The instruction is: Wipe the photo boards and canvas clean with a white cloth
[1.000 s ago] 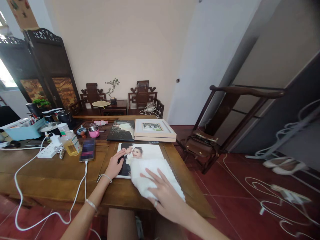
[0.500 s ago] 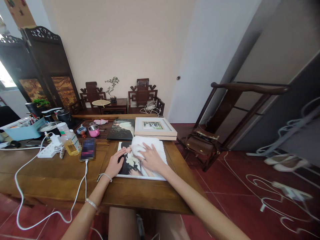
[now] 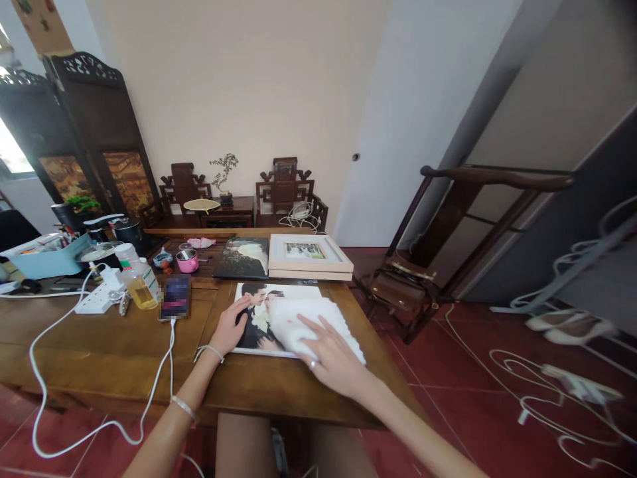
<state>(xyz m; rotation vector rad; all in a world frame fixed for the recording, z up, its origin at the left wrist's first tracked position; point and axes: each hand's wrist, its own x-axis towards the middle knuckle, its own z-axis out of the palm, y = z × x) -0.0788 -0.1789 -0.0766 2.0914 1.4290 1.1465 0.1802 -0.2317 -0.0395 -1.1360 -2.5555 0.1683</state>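
Observation:
A large photo panel showing a couple lies flat on the wooden table in front of me. My left hand rests on its left edge, fingers stretched out and lying flat. A white cloth with a scalloped edge covers the panel's right part and hangs past its lower right corner. On top of the cloth, my right hand presses down with its fingers spread, a ring on one of them. Part of the picture is hidden beneath the cloth.
Behind the panel are a dark photo panel and a pale framed picture. To the left stand a phone on a white cable, a bottle, a power strip, a pink cup and a blue bin.
My right hand has slid the white cloth down and to the right across the panel, uncovering more of the picture's upper middle. My left hand stays in place.

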